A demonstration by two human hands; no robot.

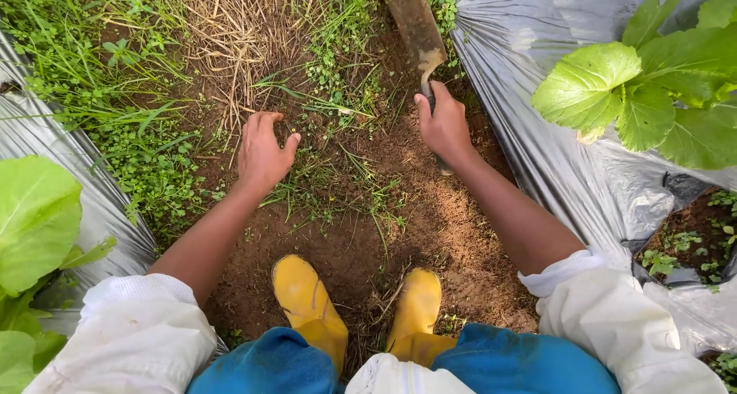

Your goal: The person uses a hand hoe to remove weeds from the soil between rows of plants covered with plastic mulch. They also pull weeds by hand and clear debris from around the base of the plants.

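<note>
My right hand (pixel 444 125) grips the handle of a hand hoe whose muddy flat blade (pixel 414 22) points away from me into the soil of the furrow. My left hand (pixel 262 152) is lowered over the weeds (pixel 338 95), fingers curled and apart, touching grass stems and holding nothing that I can see. Both forearms are bare, with white sleeves pushed up. My two yellow boots (pixel 307 302) stand on bare brown soil (pixel 445 225) below the hands.
Silver plastic mulch (pixel 553 133) covers the raised bed on the right, with a leafy green plant (pixel 652 87) growing through it. A second mulched bed (pixel 100 210) with broad leaves (pixel 34 217) lies on the left. Dry straw (pixel 230 26) and thick grass (pixel 100 79) fill the furrow ahead.
</note>
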